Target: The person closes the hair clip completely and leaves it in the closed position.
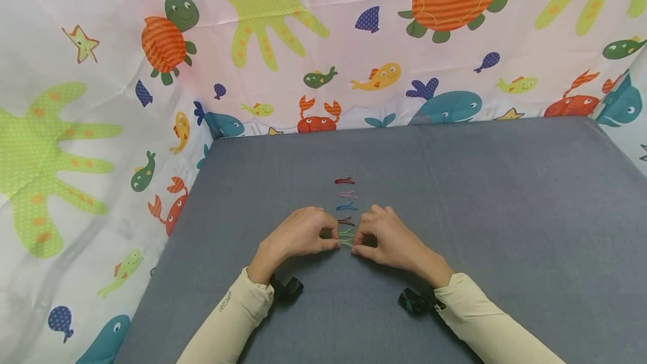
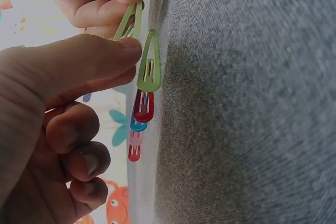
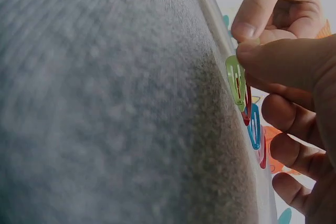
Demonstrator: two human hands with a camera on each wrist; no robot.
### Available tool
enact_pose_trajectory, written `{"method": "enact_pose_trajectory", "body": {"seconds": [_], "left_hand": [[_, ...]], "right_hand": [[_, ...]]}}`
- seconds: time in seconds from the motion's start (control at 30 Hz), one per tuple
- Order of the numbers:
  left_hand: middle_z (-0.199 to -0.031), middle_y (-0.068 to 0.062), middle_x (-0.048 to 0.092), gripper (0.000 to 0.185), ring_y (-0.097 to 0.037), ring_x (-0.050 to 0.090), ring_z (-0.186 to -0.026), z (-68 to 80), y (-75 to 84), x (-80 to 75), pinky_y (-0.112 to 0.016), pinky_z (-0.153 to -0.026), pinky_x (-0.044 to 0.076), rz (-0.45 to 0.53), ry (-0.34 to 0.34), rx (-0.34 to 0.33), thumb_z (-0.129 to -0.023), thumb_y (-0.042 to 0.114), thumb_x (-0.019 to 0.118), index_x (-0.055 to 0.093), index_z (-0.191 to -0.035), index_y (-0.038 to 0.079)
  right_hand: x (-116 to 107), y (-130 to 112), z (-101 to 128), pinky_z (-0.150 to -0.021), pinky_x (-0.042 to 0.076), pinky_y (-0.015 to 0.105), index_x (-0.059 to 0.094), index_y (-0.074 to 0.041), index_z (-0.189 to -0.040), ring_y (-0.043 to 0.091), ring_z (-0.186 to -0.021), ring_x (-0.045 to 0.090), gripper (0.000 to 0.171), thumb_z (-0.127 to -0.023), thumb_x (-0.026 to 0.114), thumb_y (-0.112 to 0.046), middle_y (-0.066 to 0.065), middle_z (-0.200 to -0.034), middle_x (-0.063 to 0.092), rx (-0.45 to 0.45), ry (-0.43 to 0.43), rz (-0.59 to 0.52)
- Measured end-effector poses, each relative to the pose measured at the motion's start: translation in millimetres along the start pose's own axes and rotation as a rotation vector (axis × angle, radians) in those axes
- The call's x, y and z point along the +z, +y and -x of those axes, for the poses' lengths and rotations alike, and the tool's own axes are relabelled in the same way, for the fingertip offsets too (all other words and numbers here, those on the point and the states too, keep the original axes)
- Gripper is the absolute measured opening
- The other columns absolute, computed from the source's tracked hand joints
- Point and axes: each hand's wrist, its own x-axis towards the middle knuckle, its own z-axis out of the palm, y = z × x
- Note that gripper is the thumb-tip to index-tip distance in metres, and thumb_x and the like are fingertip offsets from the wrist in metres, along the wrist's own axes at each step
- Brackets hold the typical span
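Observation:
Between my two hands is a light green snap hair clip (image 2: pixel 129 23), spread in a narrow V. My left hand (image 1: pixel 303 232) pinches one end of it between thumb and forefinger. The other end is pinched by my right hand (image 1: pixel 389 239). A second green hair clip (image 3: pixel 235 82) lies on the grey table just beyond the fingertips. Past it, in a column leading away, are a dark red clip (image 1: pixel 346 221), a blue clip (image 1: pixel 346 206), a pink clip (image 1: pixel 347 195) and another red clip (image 1: pixel 345 181). In the right wrist view, the fingers mostly hide the held clip.
The grey cloth-covered table (image 1: pixel 505 212) stretches out on both sides of the hands. A white curtain (image 1: pixel 283 83) printed with sea animals hangs along the table's back and left edges. Each wrist wears a small black camera, such as the left camera (image 1: pixel 289 290).

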Motion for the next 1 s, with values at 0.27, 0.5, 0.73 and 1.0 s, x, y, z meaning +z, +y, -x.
{"method": "enact_pose_trajectory", "body": {"seconds": [0.27,0.5,0.73,1.0], "left_hand": [[-0.067,0.017,0.057,0.015,-0.004,0.049,-0.066,1.2,1.6,-0.3,-0.022,-0.059,0.038,0.005,0.016,-0.032,-0.088,0.022,0.076,0.07,-0.076,0.029],[-0.07,0.016,0.058,0.013,-0.004,0.05,-0.067,1.8,3.2,-0.2,-0.022,-0.061,0.039,0.001,0.045,-0.02,-0.089,0.022,0.075,0.07,-0.078,0.028],[-0.075,0.016,0.061,0.007,-0.004,0.049,-0.068,-1.7,7.1,-4.2,-0.022,-0.061,0.04,-0.008,0.124,0.028,-0.091,0.023,0.075,0.072,-0.085,0.025],[-0.072,0.015,0.057,0.01,-0.003,0.048,-0.068,-4.9,9.7,-5.6,-0.022,-0.061,0.038,-0.002,0.172,0.058,-0.092,0.023,0.074,0.071,-0.084,0.027]], "right_hand": [[-1.1,-0.9,0.4,-0.078,0.028,0.031,0.072,-0.032,-0.079,0.005,-0.079,0.041,0.016,-0.079,0.089,-0.032,-0.016,-0.08,0.06,0.018,0.025,-0.013],[-4.7,-1.7,-0.2,-0.077,0.029,0.031,0.074,-0.028,-0.08,0.007,-0.079,0.043,0.014,-0.08,0.088,-0.026,-0.012,-0.08,0.061,0.021,0.052,-0.014],[-14.9,0.3,-1.7,-0.077,0.028,0.032,0.074,-0.025,-0.08,0.013,-0.081,0.049,0.015,-0.08,0.087,-0.018,-0.011,-0.08,0.062,0.04,0.116,-0.045],[-20.7,3.0,-0.5,-0.077,0.027,0.033,0.072,-0.025,-0.078,0.019,-0.079,0.051,0.016,-0.081,0.086,-0.016,-0.009,-0.08,0.063,0.039,0.153,-0.05]]}}
